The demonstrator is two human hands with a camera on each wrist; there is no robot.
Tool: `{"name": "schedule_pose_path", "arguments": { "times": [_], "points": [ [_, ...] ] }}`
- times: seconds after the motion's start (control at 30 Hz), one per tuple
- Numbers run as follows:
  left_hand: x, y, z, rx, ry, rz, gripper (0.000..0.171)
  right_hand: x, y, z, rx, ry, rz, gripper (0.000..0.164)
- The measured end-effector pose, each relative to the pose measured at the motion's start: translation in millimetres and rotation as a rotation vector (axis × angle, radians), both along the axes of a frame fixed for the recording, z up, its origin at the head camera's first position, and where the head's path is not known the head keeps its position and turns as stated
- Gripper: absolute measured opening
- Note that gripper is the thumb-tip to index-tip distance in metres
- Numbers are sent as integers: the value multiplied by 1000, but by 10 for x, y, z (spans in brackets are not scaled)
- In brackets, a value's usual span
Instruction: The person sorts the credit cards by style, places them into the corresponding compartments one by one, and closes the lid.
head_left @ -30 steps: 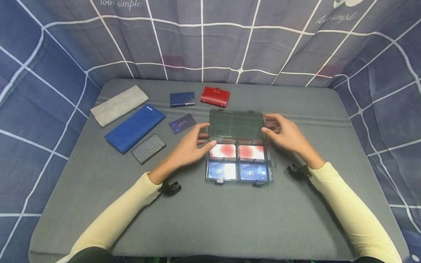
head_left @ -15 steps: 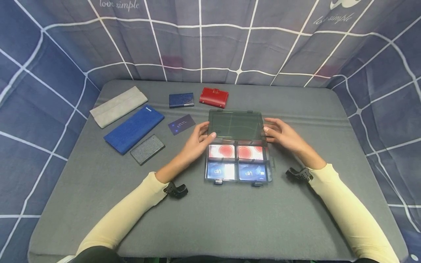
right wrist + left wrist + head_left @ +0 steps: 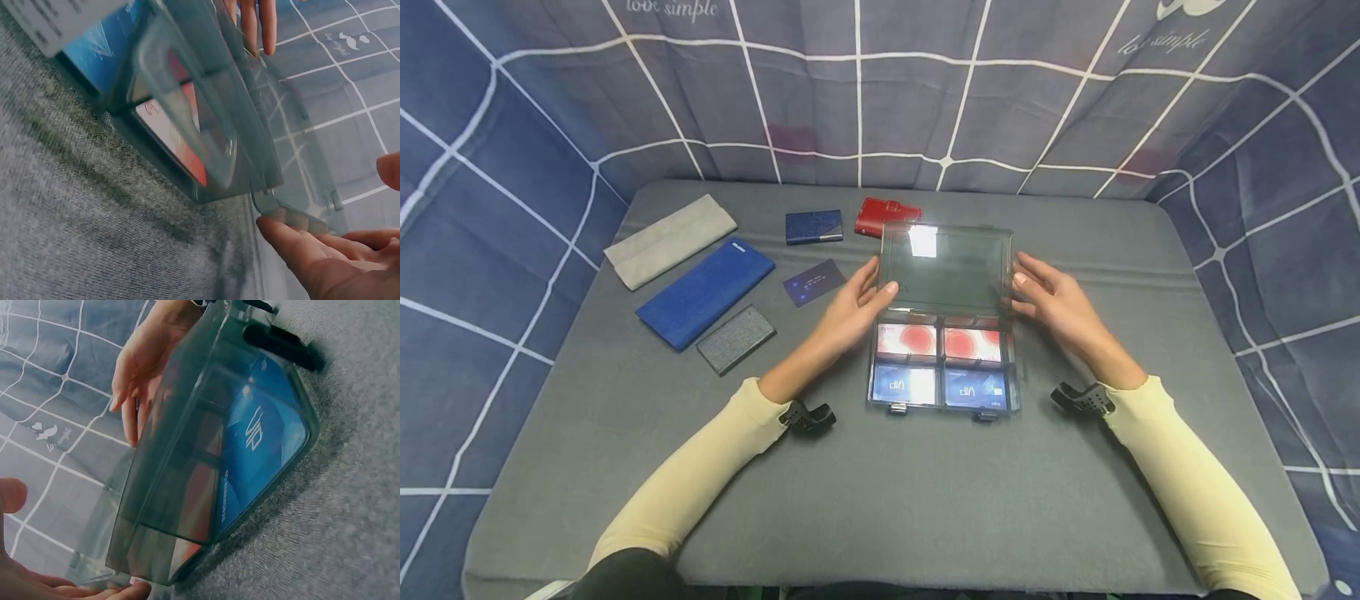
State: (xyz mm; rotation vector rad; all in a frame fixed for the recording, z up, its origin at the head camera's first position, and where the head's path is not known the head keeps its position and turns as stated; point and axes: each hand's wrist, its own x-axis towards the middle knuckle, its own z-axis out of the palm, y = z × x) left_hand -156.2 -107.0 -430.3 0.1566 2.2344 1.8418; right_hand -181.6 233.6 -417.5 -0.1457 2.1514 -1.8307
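Observation:
A clear smoky-grey plastic storage box [image 3: 1017,387] stands in the middle of the table, its hinged lid [image 3: 951,271] tilted up at the back. In its compartments lie red-and-white cards [image 3: 907,339] and blue VIP cards [image 3: 976,390]. At the lid's left edge is my left hand [image 3: 848,310], its fingertips against the lid from beneath in the left wrist view, thumb apart. My right hand [image 3: 1060,310] is at the right edge. In the right wrist view its extended fingers [image 3: 287,240] touch the lid from below, with the thumb held away.
Left of the box lie a dark card [image 3: 814,283], a grey card case [image 3: 736,339], a blue long wallet [image 3: 706,293] and a beige wallet [image 3: 672,242]. Behind are a navy card holder [image 3: 814,227] and a red wallet [image 3: 880,215], partly overlapped by the lid. A checked curtain [image 3: 902,100] surrounds the table.
The lid has risen from lying back flat, and its far edge now overlaps the red wallet. Both hands have moved slightly upward with it. The other items stay put.

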Motion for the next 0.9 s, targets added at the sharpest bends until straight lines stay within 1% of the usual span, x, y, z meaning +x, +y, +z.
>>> {"name": "schedule_pose_path", "arguments": {
  "times": [0.13, 0.23, 0.33, 0.47, 0.53, 0.63, 0.73, 0.83, 0.9],
  "points": [
    [-27, 23, 34, 1, 13, -3, 77, -9, -7, 15, 9, 54, -2, 74],
    [-45, 11, 59, 29, 38, -2, 76, -11, -13, 29, -15, 103, -28, 73],
    [-47, -30, 71, 47, 67, 2, 74, 12, -9, 45, -10, 178, -56, 71],
    [-7, -109, 56, 46, 123, -12, 72, 66, 16, 51, -10, 296, -83, 66],
    [30, -146, 46, 55, 167, -29, 73, 90, 31, 44, -54, 348, -83, 61],
    [87, -192, 32, 80, 238, -61, 71, 122, 58, 26, -126, 422, -63, 52],
    [132, -230, 25, 77, 295, -78, 68, 164, 106, 6, -200, 482, -29, 42],
    [170, -262, 22, 53, 332, -83, 60, 220, 174, -13, -220, 543, 16, 35],
    [186, -284, 13, 29, 364, -94, 53, 265, 218, -21, -188, 576, 50, 34]
  ]
}}
